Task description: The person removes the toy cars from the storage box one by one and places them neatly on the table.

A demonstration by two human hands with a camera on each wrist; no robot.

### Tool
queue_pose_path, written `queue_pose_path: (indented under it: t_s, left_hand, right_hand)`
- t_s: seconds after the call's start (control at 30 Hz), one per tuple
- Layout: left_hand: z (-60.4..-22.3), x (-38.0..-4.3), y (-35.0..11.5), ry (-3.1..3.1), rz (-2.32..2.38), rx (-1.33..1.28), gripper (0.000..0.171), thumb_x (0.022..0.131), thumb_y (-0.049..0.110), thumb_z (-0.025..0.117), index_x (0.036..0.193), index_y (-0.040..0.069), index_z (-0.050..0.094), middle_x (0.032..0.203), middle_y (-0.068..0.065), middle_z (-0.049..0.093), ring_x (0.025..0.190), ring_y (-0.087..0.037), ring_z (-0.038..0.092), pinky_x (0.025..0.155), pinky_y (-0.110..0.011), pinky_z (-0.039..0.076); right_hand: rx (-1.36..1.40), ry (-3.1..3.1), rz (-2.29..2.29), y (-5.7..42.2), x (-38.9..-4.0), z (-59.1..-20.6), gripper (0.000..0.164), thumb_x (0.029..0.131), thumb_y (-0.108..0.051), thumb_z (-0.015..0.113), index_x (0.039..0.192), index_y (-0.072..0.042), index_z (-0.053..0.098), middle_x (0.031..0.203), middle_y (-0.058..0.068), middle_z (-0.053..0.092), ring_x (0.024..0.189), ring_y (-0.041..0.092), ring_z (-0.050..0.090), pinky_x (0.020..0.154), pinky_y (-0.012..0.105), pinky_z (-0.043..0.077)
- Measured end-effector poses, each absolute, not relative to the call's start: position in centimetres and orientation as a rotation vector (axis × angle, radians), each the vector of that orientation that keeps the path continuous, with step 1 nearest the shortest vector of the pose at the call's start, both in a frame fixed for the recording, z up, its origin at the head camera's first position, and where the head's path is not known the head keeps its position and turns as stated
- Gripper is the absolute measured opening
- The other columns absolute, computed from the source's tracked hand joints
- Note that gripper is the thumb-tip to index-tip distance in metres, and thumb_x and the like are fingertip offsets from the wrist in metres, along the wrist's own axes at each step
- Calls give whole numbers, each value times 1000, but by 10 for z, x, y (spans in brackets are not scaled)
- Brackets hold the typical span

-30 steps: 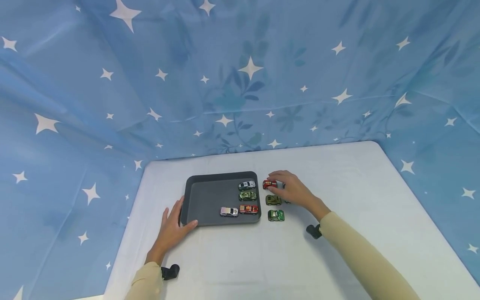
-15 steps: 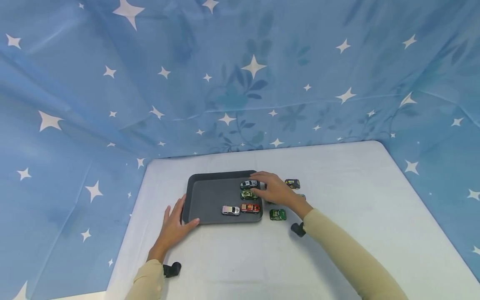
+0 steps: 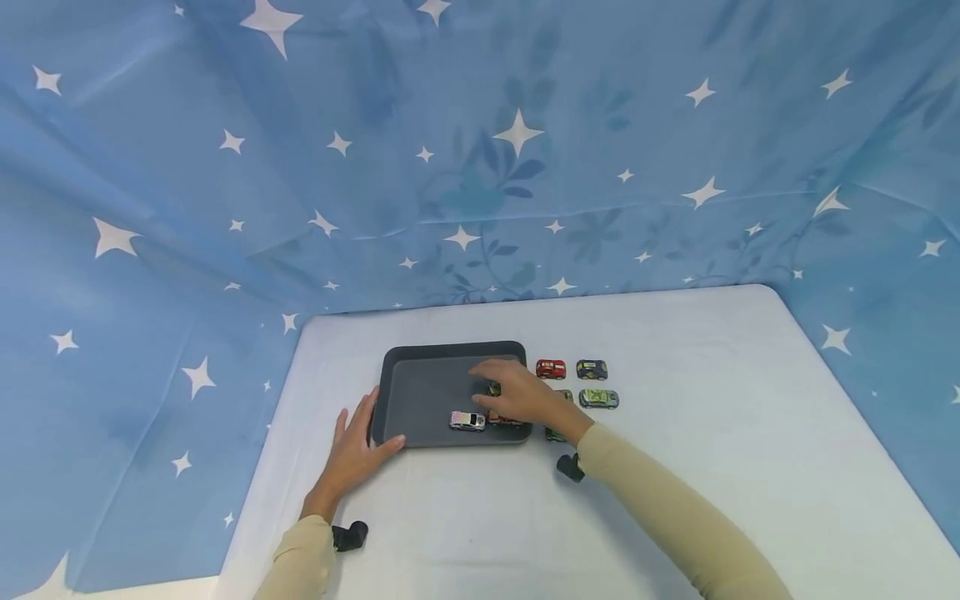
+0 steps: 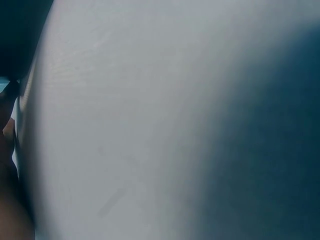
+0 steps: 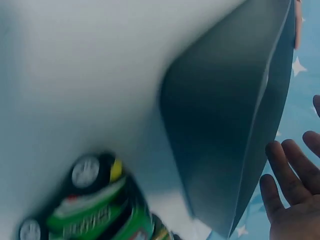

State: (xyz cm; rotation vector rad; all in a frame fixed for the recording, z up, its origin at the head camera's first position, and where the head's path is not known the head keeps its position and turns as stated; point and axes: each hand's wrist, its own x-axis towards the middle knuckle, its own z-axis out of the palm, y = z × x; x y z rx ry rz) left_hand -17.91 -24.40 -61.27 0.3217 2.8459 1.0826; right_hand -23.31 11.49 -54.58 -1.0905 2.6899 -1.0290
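A dark grey tray [image 3: 427,400] lies on the white table. My left hand [image 3: 351,454] rests at its front left corner, fingers along the left side and thumb on the front rim. Over the tray's right part is my right hand [image 3: 521,393], fingers forward and thumb apart. It covers much of the toy cars there; I see nothing in its grasp. A white-and-pink toy car [image 3: 467,421] sits in the tray, with a red toy car [image 3: 504,418] and a green camouflage toy car [image 3: 494,388] partly hidden. In the right wrist view the right hand's fingers [image 5: 295,175] look spread.
Right of the tray stand a red toy car [image 3: 551,369], a dark blue toy car [image 3: 592,369] and a lime-green toy car [image 3: 598,398]. Two green toy cars there are mostly hidden by the right arm; one green toy car [image 5: 100,210] shows close in the right wrist view.
My right hand has moved left from the red car outside the tray to over the tray's right part. That red car shows again on the table. My left hand stays at the tray's corner.
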Motion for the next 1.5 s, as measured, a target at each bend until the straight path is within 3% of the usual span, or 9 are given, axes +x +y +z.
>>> queue_pose_path:
  t_s: [0.2,0.4,0.77,1.07,1.5]
  left_hand:
    - [-613,-179,-244,2833,1079,284,106,92,54,78,173,16,21,175,-21,23,162,-44,10,127,-66,-4]
    - [-615,-180,-245,2852,1072,324,105,92,52,77,172,14,21,174,-21,25,161,-42,19,128,-62,-5]
    - [-612,-180,-245,2846,1099,340,105,93,51,77,173,16,19,175,-21,24,161,-43,16,127,-63,-5]
    - [-614,-183,-245,2853,1091,348,105,93,52,77,173,16,20,174,-20,25,161,-41,18,128,-61,-6]
    - [-614,-178,-244,2848,1083,314,106,92,52,78,173,16,21,174,-20,26,161,-44,17,128,-63,-5]
  right_hand:
    - [-1023,2635,-982,100,-227,-547,52,104,-24,72,146,5,62,147,20,63,140,36,57,116,51,46]
    - [-1003,2589,-917,87,-222,-549,51,105,-28,72,146,2,64,146,16,64,140,34,57,116,49,47]
    - [-1144,2609,-828,74,-220,-560,33,103,-16,75,130,2,74,125,13,73,119,27,69,101,39,58]
    - [-1155,2632,-809,73,-217,-562,28,100,-9,78,126,0,76,120,12,74,113,26,70,95,37,59]
    - [-1149,2639,-854,71,-212,-568,29,101,-4,74,130,-2,74,123,11,73,116,26,68,100,40,57]
